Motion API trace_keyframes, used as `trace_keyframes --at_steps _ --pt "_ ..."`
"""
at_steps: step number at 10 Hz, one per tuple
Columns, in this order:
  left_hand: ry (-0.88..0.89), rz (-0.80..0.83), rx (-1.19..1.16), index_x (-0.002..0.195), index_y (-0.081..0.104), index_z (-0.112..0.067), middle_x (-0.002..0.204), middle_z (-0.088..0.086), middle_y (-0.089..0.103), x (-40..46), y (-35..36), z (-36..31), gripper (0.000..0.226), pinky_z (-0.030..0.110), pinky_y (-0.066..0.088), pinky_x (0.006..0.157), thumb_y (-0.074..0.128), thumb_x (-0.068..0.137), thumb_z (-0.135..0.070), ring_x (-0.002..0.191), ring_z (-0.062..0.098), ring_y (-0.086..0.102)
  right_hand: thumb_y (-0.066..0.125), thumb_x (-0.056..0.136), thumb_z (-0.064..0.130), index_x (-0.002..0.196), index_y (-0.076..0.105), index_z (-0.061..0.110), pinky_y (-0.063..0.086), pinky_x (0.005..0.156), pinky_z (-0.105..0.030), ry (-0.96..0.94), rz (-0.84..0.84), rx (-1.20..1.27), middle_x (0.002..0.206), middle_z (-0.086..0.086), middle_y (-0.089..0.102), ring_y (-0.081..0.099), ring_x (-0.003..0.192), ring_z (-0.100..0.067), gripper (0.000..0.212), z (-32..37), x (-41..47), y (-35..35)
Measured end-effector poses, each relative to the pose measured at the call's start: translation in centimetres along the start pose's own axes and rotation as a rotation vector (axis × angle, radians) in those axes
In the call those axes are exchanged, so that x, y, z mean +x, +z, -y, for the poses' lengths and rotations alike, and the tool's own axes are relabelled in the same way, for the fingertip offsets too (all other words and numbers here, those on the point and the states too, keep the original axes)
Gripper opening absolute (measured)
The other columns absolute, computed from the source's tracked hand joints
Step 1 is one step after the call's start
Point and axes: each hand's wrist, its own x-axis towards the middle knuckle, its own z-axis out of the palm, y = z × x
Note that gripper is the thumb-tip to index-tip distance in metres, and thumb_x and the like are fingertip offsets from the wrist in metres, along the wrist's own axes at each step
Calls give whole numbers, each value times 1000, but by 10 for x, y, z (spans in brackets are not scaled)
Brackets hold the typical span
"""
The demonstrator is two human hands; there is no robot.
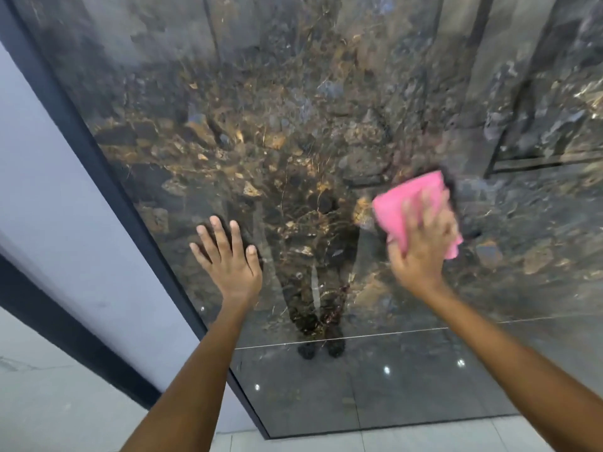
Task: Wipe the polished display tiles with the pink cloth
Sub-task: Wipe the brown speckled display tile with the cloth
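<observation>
A large polished display tile (293, 132), dark with brown and gold veining, stands upright before me and fills most of the view. My right hand (421, 246) presses the folded pink cloth (408, 200) flat against the tile at mid-right, fingers spread over the cloth and blurred by motion. My left hand (228, 256) lies flat on the tile to the left of centre with straight, spread fingers and holds nothing. The glossy surface mirrors a standing person's legs between my two hands.
A dark frame edge (107, 177) runs diagonally along the tile's left side, with a pale grey wall (42, 177) beyond it. A thin joint line (359, 336) crosses the tile low down. Light floor tiles (424, 435) lie at the bottom.
</observation>
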Motion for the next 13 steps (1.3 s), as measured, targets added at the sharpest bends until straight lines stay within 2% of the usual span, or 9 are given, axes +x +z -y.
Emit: trace_keyframes --at_steps 1,2,4,5,7,8,10,12,13 --pt "39 -39 -4 156 -2 -29 163 -6 -12 -2 6 4 55 47 -6 120 13 105 -40 150 20 -11 56 72 23 154 -5 24 43 92 -47 -503 363 -102 158 6 19 40 133 -32 103 16 -85 36" --pt "60 -80 -54 156 0 -29 163 -6 -9 -4 8 6 54 47 -4 120 13 105 -40 150 20 -9 78 61 12 154 -7 18 17 115 -40 -882 506 -169 158 1 16 9 148 -20 126 13 -118 43" --pt "74 -87 -54 156 2 -29 163 -7 -7 -2 11 6 53 46 -3 121 13 105 -39 150 20 -7 55 86 28 153 10 31 22 105 -45 -126 -30 72 161 11 -8 -5 148 -20 81 76 15 27" --pt "78 -89 -56 156 3 -29 163 -8 -7 -5 10 7 53 46 -2 120 13 105 -39 150 19 -6 56 82 27 154 8 25 24 103 -48 -289 13 -67 161 2 1 -3 147 -25 87 102 -2 52" --pt "92 -98 -65 156 3 -29 163 -7 -6 -6 11 8 53 46 -3 120 14 105 -37 150 20 -6 80 63 47 132 58 30 8 120 -38 -1160 724 -243 142 14 49 43 132 -5 75 80 -141 81" --pt "100 -103 -82 156 2 -29 163 -7 -7 -5 11 8 53 46 -3 121 14 105 -37 150 20 -7 56 88 26 139 48 26 35 112 -45 -958 562 -32 148 5 42 32 137 -11 52 54 -79 52" --pt "97 -87 -76 156 2 -29 163 -8 -7 -8 10 8 53 46 -3 121 15 105 -37 150 19 -7 51 80 30 151 20 29 16 111 -48 -102 -46 -47 161 10 2 0 148 -22 76 35 -21 42" --pt "103 -80 -79 156 1 -29 163 -9 -9 -6 10 8 53 45 -3 121 13 105 -37 150 19 -8 81 54 13 153 -11 13 23 109 -42 -883 582 -254 161 -4 1 31 134 -22 135 24 -169 75" --pt "89 -74 -81 156 1 -29 163 -9 -9 -6 11 9 53 46 -3 121 14 105 -38 150 19 -8 79 57 12 153 -12 15 22 110 -39 -964 507 -225 158 1 13 30 135 -19 131 21 -146 66"
